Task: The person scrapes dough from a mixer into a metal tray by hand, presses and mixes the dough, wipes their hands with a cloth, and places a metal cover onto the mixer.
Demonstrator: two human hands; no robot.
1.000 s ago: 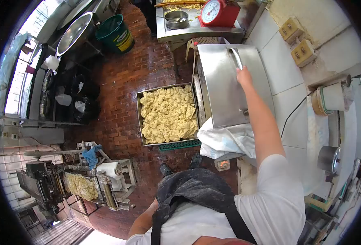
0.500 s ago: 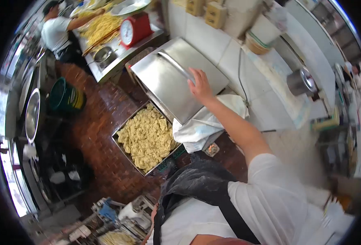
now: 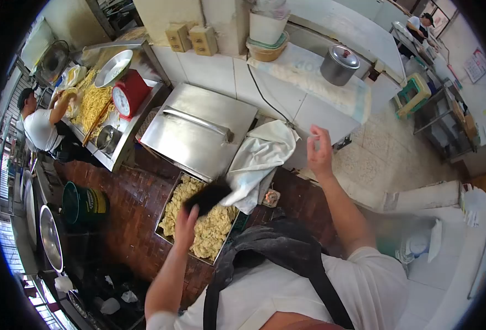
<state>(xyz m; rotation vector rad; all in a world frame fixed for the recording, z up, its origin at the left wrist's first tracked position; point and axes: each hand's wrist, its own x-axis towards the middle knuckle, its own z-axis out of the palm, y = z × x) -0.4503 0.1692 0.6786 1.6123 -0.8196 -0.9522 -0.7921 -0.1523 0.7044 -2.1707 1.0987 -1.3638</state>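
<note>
My left hand (image 3: 184,231) is over a metal tray (image 3: 165,237) of crumbly yellow dough (image 3: 212,231). Its fingers are closed against a dark, flat, blurred object (image 3: 209,197), whose kind I cannot make out. Raised to the right, my right hand (image 3: 320,153) has its fingers up and apart, with nothing in them. A white cloth (image 3: 259,154) lies between the hands, draped beside a steel box lid (image 3: 199,132) with a long bar handle (image 3: 196,122). Neither hand touches the lid.
At left a co-worker (image 3: 42,126) handles noodles (image 3: 91,102) beside a red scale (image 3: 131,93). A green bucket (image 3: 83,202) stands on the brown floor. A lidded pot (image 3: 339,65) sits on the white ledge at right. Another person (image 3: 418,30) is far off, near green stools (image 3: 413,94).
My right hand has left the lid's handle and moved right. My left hand has come into view with the dark object. The view has turned toward the right side of the room.
</note>
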